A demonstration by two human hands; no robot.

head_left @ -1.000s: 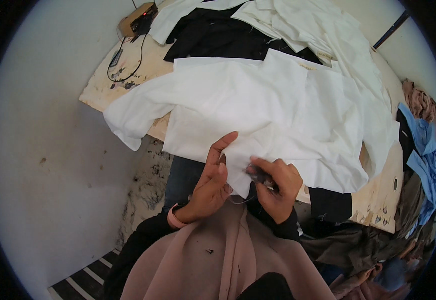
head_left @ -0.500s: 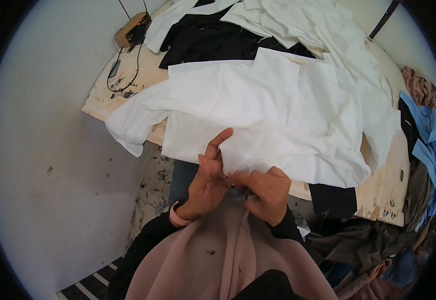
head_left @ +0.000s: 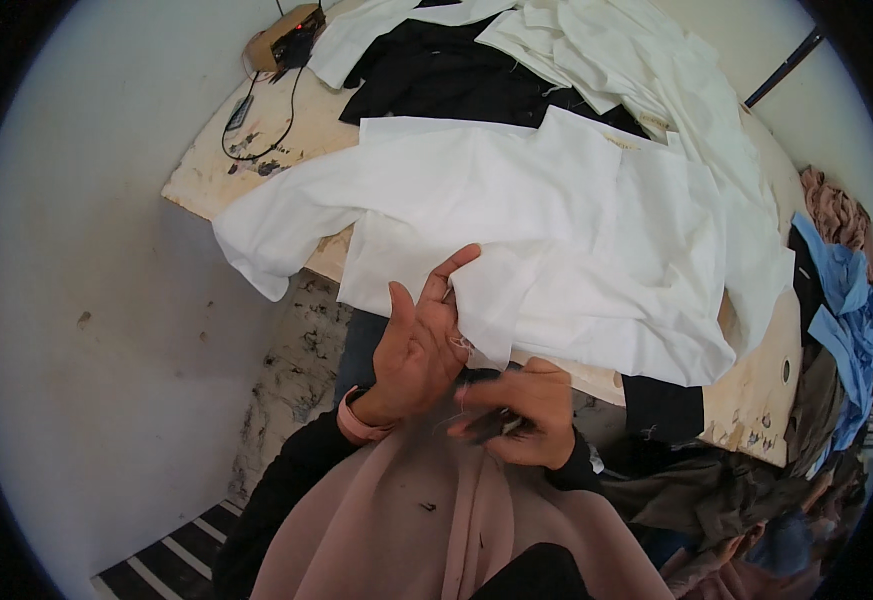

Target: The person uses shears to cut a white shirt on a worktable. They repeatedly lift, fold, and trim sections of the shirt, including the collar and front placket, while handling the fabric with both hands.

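Pale walls and a speckled floor surround a worn, stained wooden surface [head_left: 256, 150] seen from above through a rounded fisheye view. Spread across the surface is a large white garment [head_left: 556, 230], one sleeve drooping over the near left edge. Behind it lies a black garment [head_left: 436, 75], with more white fabric [head_left: 636, 50] heaped at the far side. A small tan box [head_left: 281, 40] with a red light sits at the far left corner, and a dark cable [head_left: 256, 115] trails from it over the wood. At the right, blue cloth [head_left: 846, 310] and brownish cloth [head_left: 831, 210] hang in a pile beside the surface.

The person wears a dusty pink top over black sleeves. The left hand [head_left: 416, 345] is raised with fingers spread, its fingertips touching the near hem of the white garment, which hangs just off the surface edge; its grip is open, not clasped round the cloth. A short loose thread [head_left: 461, 348] shows at the hem beside this hand. The right hand [head_left: 516, 410] sits just below the hem, close beside the left, its grip closed around a small dark tool [head_left: 491, 428]; the tool is too hidden to identify.
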